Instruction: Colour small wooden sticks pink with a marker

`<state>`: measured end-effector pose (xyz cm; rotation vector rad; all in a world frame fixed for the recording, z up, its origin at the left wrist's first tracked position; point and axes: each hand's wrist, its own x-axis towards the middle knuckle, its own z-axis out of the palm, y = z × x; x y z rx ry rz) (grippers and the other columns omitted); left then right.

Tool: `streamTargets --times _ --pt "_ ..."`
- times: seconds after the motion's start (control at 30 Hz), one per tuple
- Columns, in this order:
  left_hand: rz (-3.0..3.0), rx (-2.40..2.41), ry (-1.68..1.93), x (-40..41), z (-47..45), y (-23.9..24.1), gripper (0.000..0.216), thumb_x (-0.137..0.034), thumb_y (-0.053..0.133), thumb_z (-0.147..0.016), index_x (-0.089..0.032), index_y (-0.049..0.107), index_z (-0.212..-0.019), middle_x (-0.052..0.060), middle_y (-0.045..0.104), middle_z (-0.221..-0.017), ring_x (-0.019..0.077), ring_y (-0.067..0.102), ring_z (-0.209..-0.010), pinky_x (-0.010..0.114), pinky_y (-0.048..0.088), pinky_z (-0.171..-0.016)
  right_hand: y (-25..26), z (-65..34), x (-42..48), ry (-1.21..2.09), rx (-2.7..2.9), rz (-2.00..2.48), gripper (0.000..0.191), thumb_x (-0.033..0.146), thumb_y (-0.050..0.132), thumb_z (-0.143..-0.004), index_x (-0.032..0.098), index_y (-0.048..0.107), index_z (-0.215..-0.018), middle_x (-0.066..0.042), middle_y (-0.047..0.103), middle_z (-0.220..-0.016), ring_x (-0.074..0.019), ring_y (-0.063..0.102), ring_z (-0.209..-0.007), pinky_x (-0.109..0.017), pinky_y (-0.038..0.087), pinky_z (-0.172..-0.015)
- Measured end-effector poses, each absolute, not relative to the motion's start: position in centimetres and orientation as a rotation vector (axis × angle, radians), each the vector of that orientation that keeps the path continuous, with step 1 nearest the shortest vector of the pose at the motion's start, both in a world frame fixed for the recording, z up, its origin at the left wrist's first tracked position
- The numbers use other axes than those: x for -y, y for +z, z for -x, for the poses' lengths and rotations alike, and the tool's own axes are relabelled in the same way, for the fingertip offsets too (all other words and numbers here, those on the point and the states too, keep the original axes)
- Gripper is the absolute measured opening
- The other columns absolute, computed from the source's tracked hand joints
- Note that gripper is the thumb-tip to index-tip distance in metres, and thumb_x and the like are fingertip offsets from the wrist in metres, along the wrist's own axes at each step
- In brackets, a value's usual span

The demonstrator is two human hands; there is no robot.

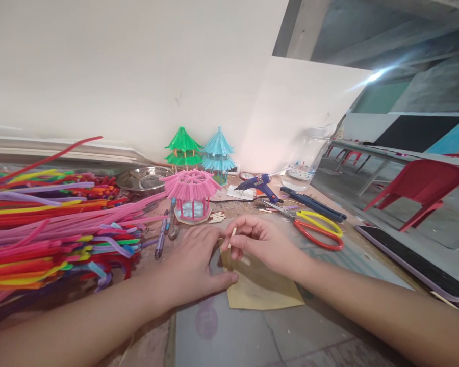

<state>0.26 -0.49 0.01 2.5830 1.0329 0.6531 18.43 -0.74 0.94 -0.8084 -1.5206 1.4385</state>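
Partly hidden: tan card [260, 288] under flat left hand [197, 261]; right hand [260, 243] pinches short stick [232, 237]; scissors [318, 230] just beside.

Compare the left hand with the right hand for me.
The left hand lies flat, palm down, fingers extended; the right hand is curled. The left hand holds nothing, its thumb resting on the brown paper sheet; the right hand pinches a small pale stick in its fingertips. Both are bare and over the same sheet.
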Motion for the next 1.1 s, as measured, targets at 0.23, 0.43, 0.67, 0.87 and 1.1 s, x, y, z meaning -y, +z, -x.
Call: streamTargets --times 0.23,0.43,0.67,0.87,1.1 --pt "-2.624 -1.032 0.689 0.2 0.0 -0.6 0.046 -0.039 0.073 -0.072 -0.021 0.055 -0.111 0.010 0.059 -0.121 0.0325 0.051 -0.116 0.050 0.042 -0.097 1.2 -18.8 0.8 1.296 1.670 0.841 0.016 0.027 0.068 -0.078 0.019 0.068 -0.091 0.003 0.062 -0.067 -0.0091 0.054 -0.058 -0.023 0.045 -0.058" --pt "-2.665 -1.014 0.548 0.2 0.3 -0.3 0.056 -0.045 0.071 -0.073 -0.021 0.055 -0.121 0.013 0.051 -0.135 0.0348 0.043 -0.128 0.056 0.034 -0.106 1.3 -19.5 0.8 1.256 1.786 0.860 0.010 0.023 0.063 -0.082 0.019 0.070 -0.088 0.002 0.062 -0.067 -0.0106 0.056 -0.060 -0.025 0.046 -0.060" --pt "-2.686 -0.984 0.574 0.2 0.3 -0.5 0.068 -0.049 0.075 -0.069 -0.024 0.052 -0.128 0.012 0.049 -0.138 0.0353 0.042 -0.129 0.055 0.035 -0.106 0.7 -19.2 0.8 1.364 1.713 0.882 0.016 0.030 0.067 -0.081 0.020 0.057 -0.088 -0.001 0.070 -0.076 -0.0128 0.065 -0.066 -0.026 0.051 -0.065" --pt "-2.682 -1.014 0.593 0.2 0.0 -0.5 0.063 -0.054 0.073 -0.069 -0.018 0.058 -0.118 0.015 0.055 -0.130 0.0367 0.045 -0.126 0.056 0.036 -0.105 0.7 -19.5 1.1 0.850 2.140 0.907 0.016 0.023 0.057 -0.088 0.020 0.065 -0.075 0.000 0.065 -0.068 -0.0138 0.059 -0.065 -0.025 0.045 -0.063" --pt "-2.706 -1.002 0.560 0.3 -0.2 -0.3 0.057 -0.053 0.072 -0.070 -0.018 0.058 -0.112 0.014 0.057 -0.127 0.0351 0.047 -0.124 0.054 0.035 -0.106 0.0 -19.5 0.6 0.364 2.448 0.865 0.016 0.015 0.052 -0.092 0.019 0.065 -0.084 -0.006 0.067 -0.085 -0.0197 0.060 -0.083 -0.032 0.046 -0.077"
